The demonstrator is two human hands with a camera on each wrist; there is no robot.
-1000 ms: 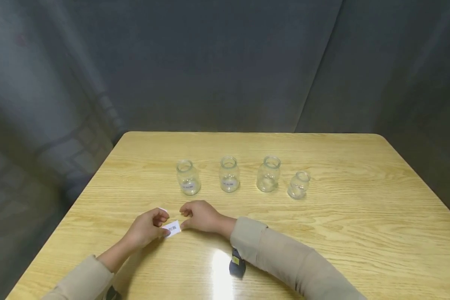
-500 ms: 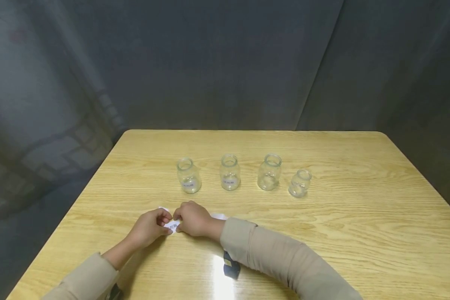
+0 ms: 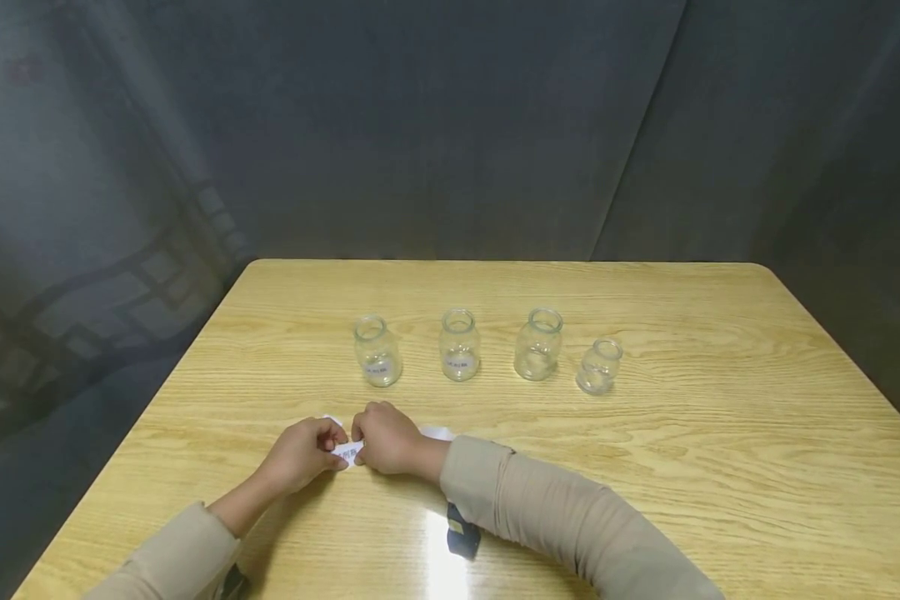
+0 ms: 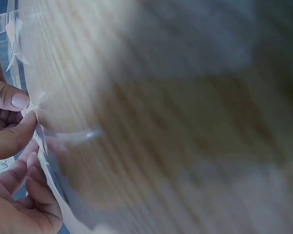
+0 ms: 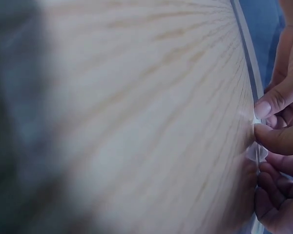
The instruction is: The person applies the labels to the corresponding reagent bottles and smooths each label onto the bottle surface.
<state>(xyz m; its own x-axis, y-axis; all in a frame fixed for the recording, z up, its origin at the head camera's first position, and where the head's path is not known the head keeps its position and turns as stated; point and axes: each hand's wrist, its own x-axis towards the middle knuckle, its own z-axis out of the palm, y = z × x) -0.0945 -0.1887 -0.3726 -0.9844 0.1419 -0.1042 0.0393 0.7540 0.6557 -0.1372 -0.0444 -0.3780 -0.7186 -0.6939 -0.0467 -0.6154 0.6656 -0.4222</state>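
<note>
A small white label (image 3: 347, 452) with printed characters lies low over the table between my hands in the head view. My left hand (image 3: 296, 454) pinches its left end between thumb and fingers. At its right end my right hand (image 3: 390, 439) pinches the edge, fingertips close to those of the left. Beyond the hands stand several glass jars. The leftmost jar (image 3: 377, 354) and the second jar (image 3: 459, 346) bear similar labels; the third jar (image 3: 538, 346) and a smaller jar (image 3: 598, 367) show no clear label. Both wrist views show the fingertips meeting at the label.
White paper (image 3: 438, 433) shows behind the right wrist, and another white scrap (image 3: 333, 419) peeks out behind the left fingers. A dark device (image 3: 462, 533) with a yellowish mark is under the right sleeve. The wooden table (image 3: 720, 417) ends at a dark curtain.
My right hand has moved slightly left and now pinches the label's right end, from which it was apart or barely touching. White paper behind the right wrist has come into view.
</note>
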